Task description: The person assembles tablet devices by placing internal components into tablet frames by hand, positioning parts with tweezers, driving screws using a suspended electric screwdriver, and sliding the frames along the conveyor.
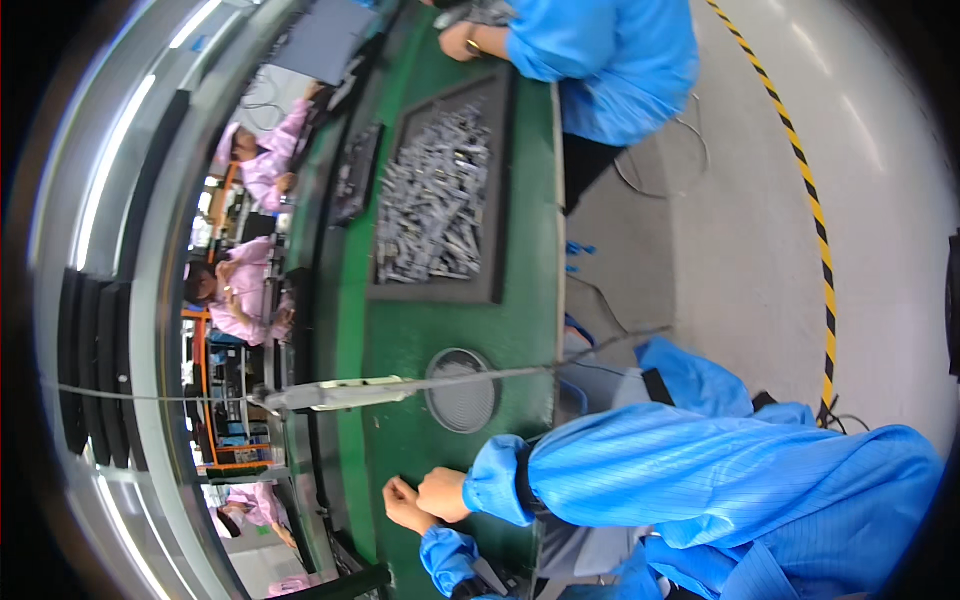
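Note:
The view appears turned sideways. Both my hands meet over the green workbench point(420, 340), low in the picture. My right hand point(446, 494), on the upper blue-sleeved arm, is closed with its fingers curled. Against it lies my left hand point(406, 506), whose fingertips are pinched together. Anything between the fingers is too small or hidden to make out. A black band point(524, 482) circles the right sleeve near the wrist. Above the hands in the view, a round grey perforated dish point(462, 410) sits on the bench. Across it passes the cable of a pale electric screwdriver point(360, 393).
A dark tray point(435, 292) heaped with small grey parts point(435, 200) lies farther along the bench. Beyond it a co-worker's hand point(458, 42) is over the bench. A dark strip of equipment point(357, 175) borders the tray. Pink-clad people point(245, 290) work across the line.

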